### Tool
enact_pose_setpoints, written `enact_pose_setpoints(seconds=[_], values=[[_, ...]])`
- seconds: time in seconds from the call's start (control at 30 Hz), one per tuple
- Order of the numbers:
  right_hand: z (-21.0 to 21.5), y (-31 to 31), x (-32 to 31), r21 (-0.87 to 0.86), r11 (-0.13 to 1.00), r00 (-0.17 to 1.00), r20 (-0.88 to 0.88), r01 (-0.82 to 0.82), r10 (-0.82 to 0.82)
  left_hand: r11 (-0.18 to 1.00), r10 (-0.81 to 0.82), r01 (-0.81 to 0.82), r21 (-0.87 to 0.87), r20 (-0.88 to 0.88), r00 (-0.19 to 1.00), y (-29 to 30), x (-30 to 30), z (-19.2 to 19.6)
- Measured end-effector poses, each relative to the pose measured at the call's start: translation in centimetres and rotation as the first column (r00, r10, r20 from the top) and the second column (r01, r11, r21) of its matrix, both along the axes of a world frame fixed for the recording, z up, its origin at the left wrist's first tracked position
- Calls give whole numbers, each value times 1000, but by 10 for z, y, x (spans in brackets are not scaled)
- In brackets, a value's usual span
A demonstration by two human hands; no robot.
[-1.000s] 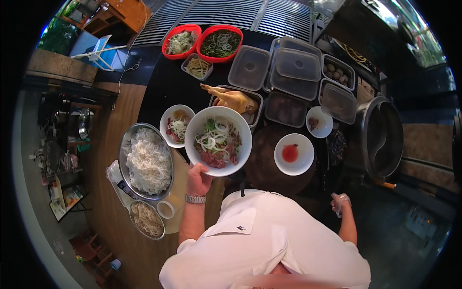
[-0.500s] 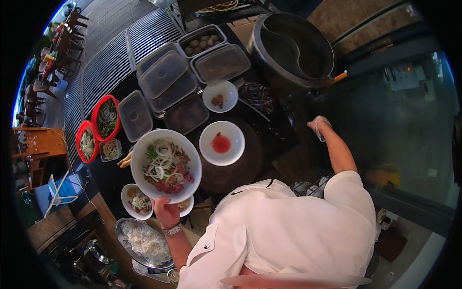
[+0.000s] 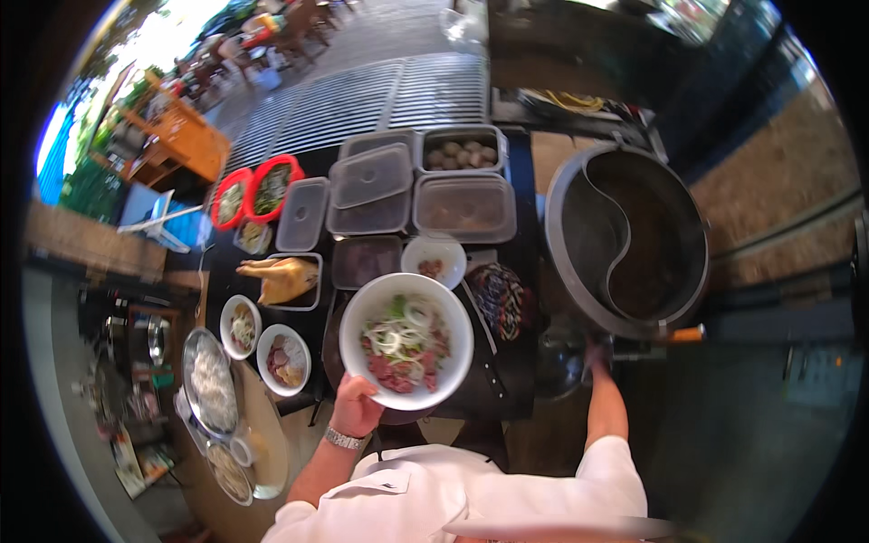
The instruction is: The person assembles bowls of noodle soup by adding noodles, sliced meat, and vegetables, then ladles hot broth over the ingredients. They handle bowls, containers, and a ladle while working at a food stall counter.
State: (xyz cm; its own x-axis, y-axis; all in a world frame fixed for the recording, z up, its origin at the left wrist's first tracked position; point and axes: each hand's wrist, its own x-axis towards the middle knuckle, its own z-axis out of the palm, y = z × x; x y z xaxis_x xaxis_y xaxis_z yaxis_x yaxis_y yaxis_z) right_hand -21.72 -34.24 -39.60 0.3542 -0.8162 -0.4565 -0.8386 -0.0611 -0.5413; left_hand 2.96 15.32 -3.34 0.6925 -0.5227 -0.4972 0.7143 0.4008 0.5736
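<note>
My left hand (image 3: pixel 357 405), with a watch on its wrist, grips the near rim of a large white bowl (image 3: pixel 462 348). In the bowl lie sliced red meat (image 3: pixel 398 373), white onion rings (image 3: pixel 391 337) and green herbs. My right arm stretches out to the right, and my right hand (image 3: pixel 597 351) is beside the near edge of a large steel pot (image 3: pixel 566 285) with a curved divider. Shadow and blur hide the fingers of that hand. A dark rounded shape (image 3: pixel 557 366) lies just left of it. Just beyond the held bowl stands a smaller white bowl (image 3: pixel 453 258) with brown bits in it.
Lidded plastic containers (image 3: pixel 371 208) and a tub of eggs (image 3: pixel 462 156) fill the back. Left are red baskets of greens (image 3: pixel 274 188), a whole chicken (image 3: pixel 288 279), two filled bowls (image 3: pixel 284 360) and a tray of noodles (image 3: pixel 213 380). A knife (image 3: pixel 495 382) lies right of the held bowl.
The view has turned to the right. My left hand has brought the large bowl over the spot where the bowl of red liquid stood, now hidden. My right hand has come close to the pot.
</note>
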Motion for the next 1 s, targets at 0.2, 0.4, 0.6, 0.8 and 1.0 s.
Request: enact_pose_setpoints(seconds=[0.2, 0.4, 0.6, 0.8, 1.0], values=[[-83, 3, -51, -58, 959, 887, -399, -279, 234, 986, -166, 166, -33, 2, 986, -40, -1, 14], [31, 56, -135, -207, 655, 580, -697, -727, 423, 966, -219, 228, -124, 85, 972, -57, 31, 3], [403, 105, -241, 32, 715, 704, 148, 699, -695, 913, -375, 393, -111, 158, 914, -79, 76, -5], [659, 149, -280, -156, 504, 499, 549, 850, -671, 882, -441, 465, -79, 215, 871, -111, 83, -1], [586, 31, -157, -117, 735, 537, 759, 668, -368, 861, -480, 497, -107, 149, 864, -155, 64, 0]])
